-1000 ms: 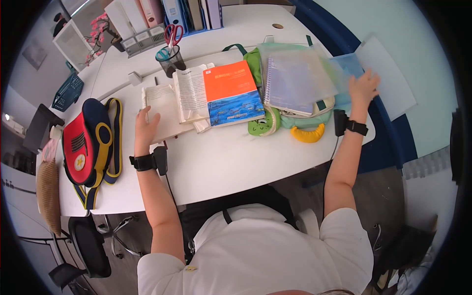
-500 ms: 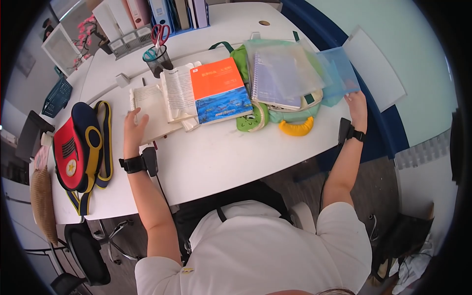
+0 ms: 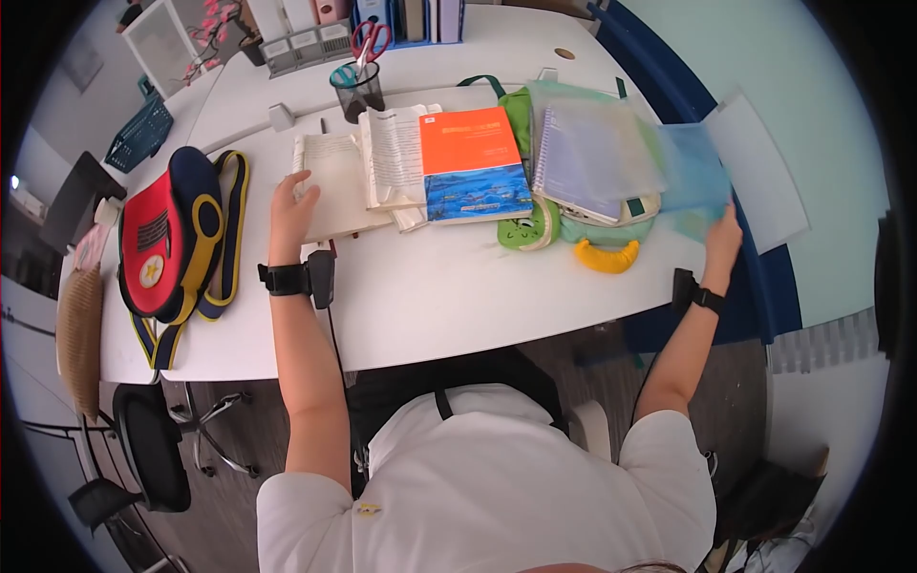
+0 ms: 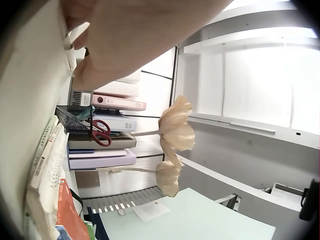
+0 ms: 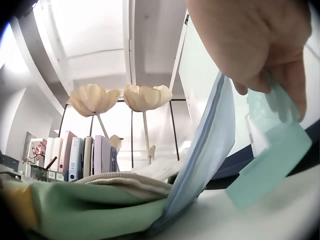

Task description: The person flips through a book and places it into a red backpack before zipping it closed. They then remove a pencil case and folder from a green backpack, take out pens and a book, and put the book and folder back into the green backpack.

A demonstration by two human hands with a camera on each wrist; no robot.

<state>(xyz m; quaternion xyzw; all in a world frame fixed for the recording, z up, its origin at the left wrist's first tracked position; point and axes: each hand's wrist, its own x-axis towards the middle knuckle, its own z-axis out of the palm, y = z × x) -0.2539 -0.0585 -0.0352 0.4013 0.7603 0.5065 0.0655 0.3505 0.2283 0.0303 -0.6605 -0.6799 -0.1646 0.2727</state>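
My right hand is at the desk's right edge. In the right wrist view its fingers curl around a translucent teal plastic folder, which hangs beside a translucent blue folder. The blue folder sticks out to the right from under a clear sleeve and a spiral notebook, all lying on a green bag. My left hand rests by the left edge of an open book, thumb apart from the fingers. An orange and blue book overlaps other open pages.
A red and navy backpack lies on the left. Behind the books stand a mesh pen cup with scissors and a row of binders. A yellow banana-shaped piece and a green pouch lie at the front of the bag.
My right hand came down from above the blue folder to its right edge, then moved nearer with the teal folder in its fingers. The left hand stays by the open book.
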